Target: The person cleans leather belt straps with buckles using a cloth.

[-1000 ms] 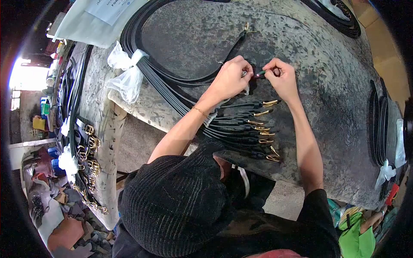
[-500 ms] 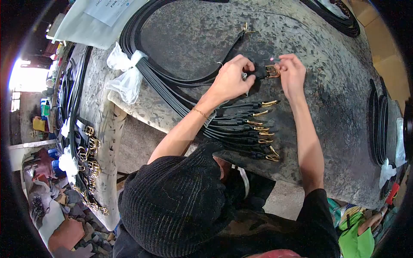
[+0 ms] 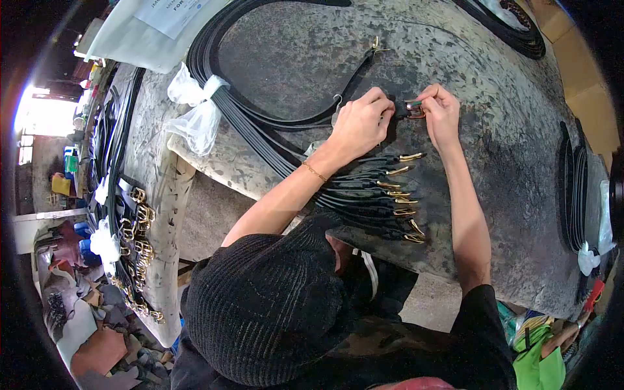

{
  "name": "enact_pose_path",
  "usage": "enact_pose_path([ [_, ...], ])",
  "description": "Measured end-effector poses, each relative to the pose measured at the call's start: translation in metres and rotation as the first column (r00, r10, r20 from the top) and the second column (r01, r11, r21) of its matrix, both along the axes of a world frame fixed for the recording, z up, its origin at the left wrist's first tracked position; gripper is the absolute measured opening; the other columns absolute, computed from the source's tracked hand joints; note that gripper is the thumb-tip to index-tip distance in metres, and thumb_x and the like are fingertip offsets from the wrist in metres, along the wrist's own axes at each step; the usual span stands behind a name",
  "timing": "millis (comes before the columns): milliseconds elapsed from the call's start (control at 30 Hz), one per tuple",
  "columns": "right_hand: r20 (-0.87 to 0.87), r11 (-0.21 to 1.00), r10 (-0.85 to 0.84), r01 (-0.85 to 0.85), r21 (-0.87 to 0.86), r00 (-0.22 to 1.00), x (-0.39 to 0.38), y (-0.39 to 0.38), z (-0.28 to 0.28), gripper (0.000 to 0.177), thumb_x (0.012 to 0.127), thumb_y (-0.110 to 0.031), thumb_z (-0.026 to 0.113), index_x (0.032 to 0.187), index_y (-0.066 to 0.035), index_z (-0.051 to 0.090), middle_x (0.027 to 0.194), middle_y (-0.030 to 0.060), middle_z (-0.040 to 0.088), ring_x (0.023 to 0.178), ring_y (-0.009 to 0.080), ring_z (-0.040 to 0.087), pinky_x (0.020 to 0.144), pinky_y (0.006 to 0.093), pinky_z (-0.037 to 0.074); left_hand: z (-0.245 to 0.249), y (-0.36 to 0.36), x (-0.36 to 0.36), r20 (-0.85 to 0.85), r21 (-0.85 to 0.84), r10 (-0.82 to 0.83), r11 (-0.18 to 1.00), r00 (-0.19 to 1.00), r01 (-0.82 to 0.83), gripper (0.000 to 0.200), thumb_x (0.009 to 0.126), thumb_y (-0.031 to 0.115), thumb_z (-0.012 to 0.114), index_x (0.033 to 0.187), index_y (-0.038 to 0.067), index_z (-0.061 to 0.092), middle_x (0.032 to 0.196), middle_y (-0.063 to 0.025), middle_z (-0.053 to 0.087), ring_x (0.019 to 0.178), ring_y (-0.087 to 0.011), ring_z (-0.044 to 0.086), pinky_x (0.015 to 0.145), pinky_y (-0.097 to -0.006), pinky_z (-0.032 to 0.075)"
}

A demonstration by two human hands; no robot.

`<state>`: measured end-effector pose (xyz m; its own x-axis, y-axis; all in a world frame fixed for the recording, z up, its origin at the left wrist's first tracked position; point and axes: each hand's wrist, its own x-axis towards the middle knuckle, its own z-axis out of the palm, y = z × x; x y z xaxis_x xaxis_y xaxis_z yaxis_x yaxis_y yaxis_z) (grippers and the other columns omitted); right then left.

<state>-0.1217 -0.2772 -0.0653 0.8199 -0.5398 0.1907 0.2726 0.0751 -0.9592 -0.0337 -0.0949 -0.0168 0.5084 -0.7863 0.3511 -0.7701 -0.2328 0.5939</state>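
Observation:
At the middle of the worktable, my left hand (image 3: 364,123) is closed around the end of a black belt, close to its buckle (image 3: 415,110). The fingers of my right hand (image 3: 442,114) are pinched at the far side of this buckle, over a small thin piece too small to name. Just below my hands lies a row of black belts (image 3: 364,195), their gold buckles (image 3: 403,201) pointing right. Another belt end with a gold buckle (image 3: 376,47) rests above my left hand.
A plastic wrap (image 3: 213,88) ties the belt bundle. More bundled belts lie at the left (image 3: 117,169) and right (image 3: 572,188). A white bag with a printed sheet (image 3: 166,16) sits at upper left. A head in a black knit cap (image 3: 260,305) fills the lower middle. Leather scraps (image 3: 101,351) lie lower left.
My left hand has moved slightly right, and its spread thumb and fingers have closed on the belt. My right fingers have come down onto the buckle with the small piece.

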Motion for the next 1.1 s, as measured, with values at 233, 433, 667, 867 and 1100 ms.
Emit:
enact_pose_path([
  [233, 0.184, 0.885, -0.084, -0.012, 0.465, 0.979, -0.001, 0.002, 0.007, 0.008, 0.084, 0.004, 0.054, 0.08, -0.001, 0.06, 0.076, 0.0002, 0.053, 0.066, 0.0073, 0.044, 0.065, 0.024, 0.039, 0.005, -0.001, -0.006, 0.049, 0.005, -0.036, 0.999, 0.998, 0.035, 0.013, 0.081, 0.014, 0.071, 0.092, 0.007, 0.072, 0.094, -0.0071, 0.066, 0.077, -0.0302, 0.066, 0.068, -0.0378, 0.054],
  [433, 0.096, 0.992, -0.061, 0.05, 0.114, 0.993, 0.002, 0.006, 0.003, 0.008, 0.084, 0.0, 0.057, 0.076, -0.002, 0.057, 0.074, -0.0011, 0.053, 0.068, 0.0047, 0.046, 0.062, 0.0227, 0.036, -0.002, -0.003, -0.003, -0.021, -0.082, 0.007, 0.997, 1.0, -0.008, 0.01, 0.08, 0.012, 0.072, 0.086, 0.004, 0.073, 0.086, -0.0076, 0.068, 0.075, -0.029, 0.067, 0.067, -0.0361, 0.054],
  [667, -0.037, 0.98, -0.048, 0.04, -0.193, 0.998, -0.001, 0.014, 0.009, 0.012, 0.084, -0.001, 0.059, 0.074, -0.002, 0.052, 0.07, -0.0054, 0.049, 0.063, 0.0014, 0.041, 0.056, 0.0202, 0.032, -0.004, -0.003, 0.001, -0.021, -0.124, -0.012, 0.992, 1.0, 0.01, 0.01, 0.079, 0.009, 0.071, 0.086, 0.001, 0.072, 0.087, -0.0099, 0.068, 0.074, -0.0288, 0.067, 0.067, -0.0353, 0.054],
  [867, -0.072, 0.975, -0.029, 0.012, -0.224, 0.997, -0.001, 0.014, 0.009, 0.012, 0.084, -0.001, 0.059, 0.074, -0.002, 0.052, 0.069, -0.0054, 0.049, 0.062, 0.0009, 0.041, 0.055, 0.0201, 0.031, -0.003, -0.002, 0.001, -0.046, -0.117, -0.004, 0.993, 0.999, -0.001, 0.011, 0.08, 0.008, 0.07, 0.087, 0.001, 0.072, 0.088, -0.0105, 0.068, 0.075, -0.0295, 0.066, 0.068, -0.0354, 0.053],
  [1100, 0.015, 0.993, -0.072, 0.07, 0.09, 0.997, 0.003, 0.004, -0.001, 0.01, 0.087, 0.001, 0.054, 0.077, -0.001, 0.056, 0.066, -0.0031, 0.049, 0.061, 0.0037, 0.043, 0.06, 0.0216, 0.038, 0.008, 0.002, 0.006, -0.267, -0.036, 0.047, 0.998, 0.963, -0.058, 0.02, 0.078, 0.006, 0.064, 0.095, -0.002, 0.058, 0.083, -0.0146, 0.061, 0.076, -0.0235, 0.062, 0.069, -0.0323, 0.051],
])
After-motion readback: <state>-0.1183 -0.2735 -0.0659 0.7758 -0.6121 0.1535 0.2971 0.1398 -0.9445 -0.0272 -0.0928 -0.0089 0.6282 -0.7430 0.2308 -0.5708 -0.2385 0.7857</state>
